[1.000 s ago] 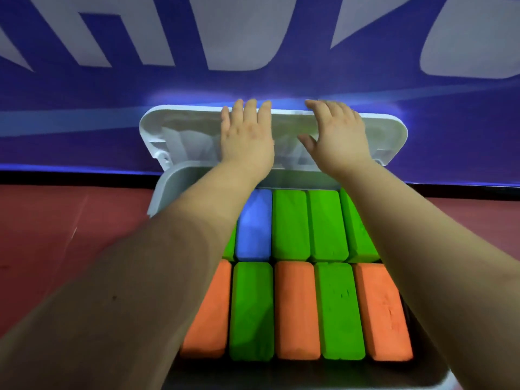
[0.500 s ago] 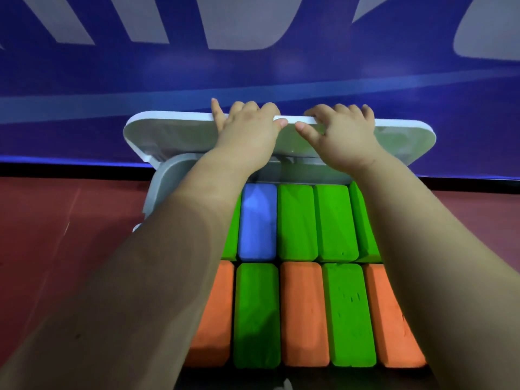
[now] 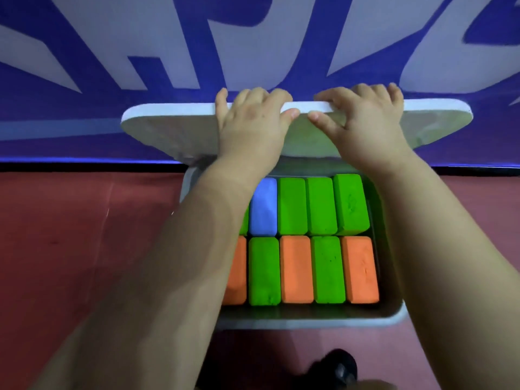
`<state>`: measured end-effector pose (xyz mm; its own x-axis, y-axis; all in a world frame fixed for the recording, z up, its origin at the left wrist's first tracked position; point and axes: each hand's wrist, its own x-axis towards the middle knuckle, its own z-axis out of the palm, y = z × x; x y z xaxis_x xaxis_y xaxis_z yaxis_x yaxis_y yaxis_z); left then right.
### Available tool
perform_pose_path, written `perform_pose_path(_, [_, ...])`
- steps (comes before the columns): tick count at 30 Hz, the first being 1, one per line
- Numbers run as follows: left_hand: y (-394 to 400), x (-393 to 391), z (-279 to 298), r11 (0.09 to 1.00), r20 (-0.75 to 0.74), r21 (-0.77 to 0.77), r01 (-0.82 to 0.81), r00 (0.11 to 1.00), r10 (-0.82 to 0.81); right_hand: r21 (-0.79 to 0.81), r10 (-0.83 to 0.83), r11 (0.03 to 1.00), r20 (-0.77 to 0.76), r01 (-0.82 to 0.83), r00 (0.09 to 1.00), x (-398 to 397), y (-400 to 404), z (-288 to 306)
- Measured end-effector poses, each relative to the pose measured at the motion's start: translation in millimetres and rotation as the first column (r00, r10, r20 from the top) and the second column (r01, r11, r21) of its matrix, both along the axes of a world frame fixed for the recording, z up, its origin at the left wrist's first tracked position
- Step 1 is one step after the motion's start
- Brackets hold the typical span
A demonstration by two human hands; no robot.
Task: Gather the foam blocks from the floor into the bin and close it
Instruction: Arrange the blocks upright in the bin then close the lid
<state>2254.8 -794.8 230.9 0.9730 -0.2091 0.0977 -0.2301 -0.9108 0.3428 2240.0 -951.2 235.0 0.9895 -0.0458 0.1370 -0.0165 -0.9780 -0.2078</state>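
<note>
A dark red floor (image 3: 84,249) fills the lower part of the view and meets a blue wall banner with pale lettering (image 3: 253,38) at the back. A grey rectangular bin (image 3: 309,319) sits directly on the floor, its far side just beside the banner. A dark object (image 3: 337,367), too blurred to identify, rests on the floor near the bin's front edge

Both hands grip the raised white lid (image 3: 157,128) at its far edge: left hand (image 3: 250,128), right hand (image 3: 363,128). Foam blocks (image 3: 292,205) fill the grey bin (image 3: 309,318) on the red floor (image 3: 70,235).
</note>
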Motion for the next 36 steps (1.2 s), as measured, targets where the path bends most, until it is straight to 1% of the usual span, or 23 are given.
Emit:
perform_pose_path(2, [4,-16,2,0.998,-0.060,-0.027,0.053,0.997,-0.054,0.052,0.003,0.999,-0.121,0.004,0.993,-15,-2,7])
perform_pose_path(3, [7,-25,2,0.996,-0.117,-0.034,0.081,0.990,-0.085,0.082,0.003,0.997,-0.208,0.015,0.978,-23,-3,9])
perform_pose_path(5, [11,-38,-2,0.992,-0.210,-0.045,0.121,0.969,-0.128,0.138,0.022,0.990,-0.327,0.025,0.945,-39,-3,6])
perform_pose_path(9, [24,-63,-5,0.987,-0.427,-0.034,0.155,0.891,-0.154,0.191,0.006,0.977,-0.474,0.097,0.880,-76,15,0])
perform_pose_path(11, [29,-76,-4,0.985,-0.508,-0.073,0.156,0.844,-0.171,0.194,0.009,0.975,-0.534,0.112,0.845,-92,21,0])
perform_pose_path(14, [31,-101,-4,0.983,-0.567,-0.142,0.118,0.804,-0.178,0.166,0.009,0.979,-0.612,0.117,0.791,-114,22,2])
perform_pose_path(18, [24,-144,-29,0.989,-0.629,-0.087,0.119,0.763,-0.148,0.082,-0.012,0.990,-0.745,0.110,0.667,-147,30,-18])
perform_pose_path(19, [22,-153,-39,0.990,-0.649,-0.077,0.116,0.748,-0.138,0.067,-0.021,0.992,-0.759,0.110,0.650,-155,31,-30])
perform_pose_path(20, [20,-161,-51,0.992,-0.668,-0.073,0.107,0.733,-0.128,0.059,-0.027,0.992,-0.758,0.110,0.652,-163,31,-45])
perform_pose_path(22, [16,-172,-77,0.994,-0.683,-0.068,0.083,0.722,-0.108,0.047,-0.032,0.994,-0.729,0.097,0.684,-177,30,-76])
perform_pose_path(24, [13,-182,-99,0.996,-0.665,-0.051,0.072,0.742,-0.088,0.033,-0.035,0.996,-0.700,0.081,0.714,-187,26,-101])
perform_pose_path(27, [10,-198,-122,0.998,-0.603,-0.018,0.062,0.796,-0.061,0.043,-0.002,0.998,-0.619,0.036,0.785,-204,23,-127])
perform_pose_path(31, [16,-216,-148,0.996,-0.553,0.025,0.080,0.832,-0.053,0.147,0.084,0.989,-0.507,-0.011,0.858,-224,24,-158])
perform_pose_path(36, [19,-236,-174,0.988,-0.523,0.016,0.151,0.844,-0.121,0.200,0.143,0.979,-0.526,-0.041,0.838,-240,17,-181])
